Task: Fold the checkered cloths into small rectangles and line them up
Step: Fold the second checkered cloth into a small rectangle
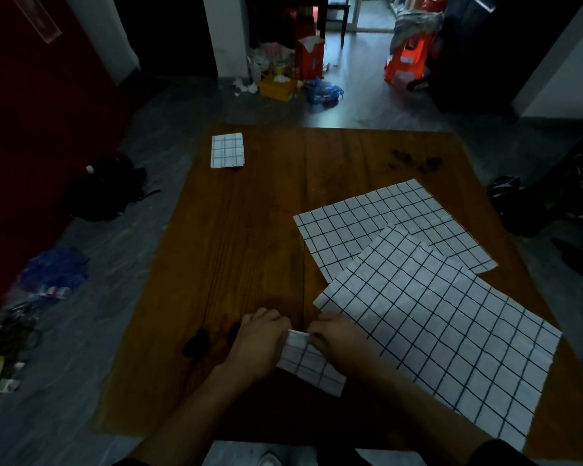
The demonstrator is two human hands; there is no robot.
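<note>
1. One white cloth with a dark grid, already folded into a small rectangle (pixel 227 151), lay flat on the brown wooden table (pixel 270 210) — far ahead of the hands and off to their left, well apart from everything else. It counted as finished.

2. The left hand (pixel 254 341) and the right hand (pixel 335 336) met over a second checkered cloth, partly folded into a narrow strip (pixel 308 368). Both hands had their fingers curled at its far end and appeared to pinch it there, while the near end trailed back between the wrists. I judged this one mid-fold, not yet a small rectangle.

3. Just to the right of the right hand a large unfolded checkered cloth (pixel 441 334) lay spread flat — its near corner almost touching that hand.

4. Beyond it, partly covered by it, a second unfolded checkered cloth (pixel 374 220) also lay flat.

5. By my reckoning: one done, one under way, two untouched, and no row yet formed.
</note>
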